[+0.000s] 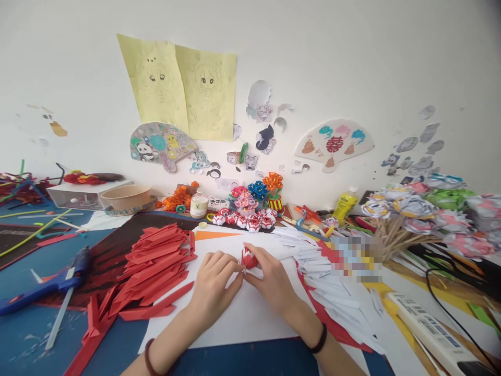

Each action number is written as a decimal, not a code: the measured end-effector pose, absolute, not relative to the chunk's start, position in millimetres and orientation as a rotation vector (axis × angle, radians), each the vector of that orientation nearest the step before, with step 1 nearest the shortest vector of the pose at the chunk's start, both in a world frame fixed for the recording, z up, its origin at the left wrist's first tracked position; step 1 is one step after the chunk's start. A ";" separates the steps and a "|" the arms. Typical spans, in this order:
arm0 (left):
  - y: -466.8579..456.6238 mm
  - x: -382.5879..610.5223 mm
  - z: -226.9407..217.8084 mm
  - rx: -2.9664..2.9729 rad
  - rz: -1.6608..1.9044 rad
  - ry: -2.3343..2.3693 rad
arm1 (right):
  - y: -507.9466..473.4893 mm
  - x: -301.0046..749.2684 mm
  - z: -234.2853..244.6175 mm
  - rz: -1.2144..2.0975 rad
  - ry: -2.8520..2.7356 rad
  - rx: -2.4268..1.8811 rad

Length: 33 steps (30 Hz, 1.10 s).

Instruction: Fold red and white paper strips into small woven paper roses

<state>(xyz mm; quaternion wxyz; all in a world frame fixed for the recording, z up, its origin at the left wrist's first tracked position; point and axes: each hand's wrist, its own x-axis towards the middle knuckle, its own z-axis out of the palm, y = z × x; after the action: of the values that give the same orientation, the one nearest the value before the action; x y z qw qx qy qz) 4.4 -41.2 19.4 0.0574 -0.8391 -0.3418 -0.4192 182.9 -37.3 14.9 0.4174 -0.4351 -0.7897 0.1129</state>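
Observation:
Between my hands, above a white paper sheet [250, 313], is a small red and white folded-paper flower [249, 259]. My right hand [270, 269] curls around its right side, thumb and fingers closed on it. The fingertips of my left hand [217, 279] pinch at its lower left edge, where a small white bit shows; my fingers partly hide the flower. To the left lies a heap of folded red paper strips [156, 261]. Folded white paper strips [332, 297] spread out on the right.
Finished red and white paper flowers [252, 222] stand in a row at the back. A blue glue gun [66, 282] with a glue stick lies left. Paper flowers on stems [415, 209], a yellow bottle [345, 204] and a white power strip [430, 329] are on the right.

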 end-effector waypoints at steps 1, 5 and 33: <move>-40.6 5.2 16.5 -2.508 -1.280 -1.035 | -37.3 183.1 14.8 0.189 -1.997 -1.099; -37.2 7.0 6.1 -2.423 -1.263 -1.006 | -36.2 184.3 13.7 -0.222 -1.994 -1.091; -17.4 -7.0 -8.4 -2.648 -0.592 -0.532 | -26.0 189.7 -13.0 -0.246 -2.390 -0.761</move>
<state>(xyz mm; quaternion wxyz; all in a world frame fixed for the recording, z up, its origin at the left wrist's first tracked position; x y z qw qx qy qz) -7.0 -17.4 -8.4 0.1871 -0.9407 -0.1890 -0.2104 189.7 -26.0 -13.0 0.3058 -0.2875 -0.9029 -0.0928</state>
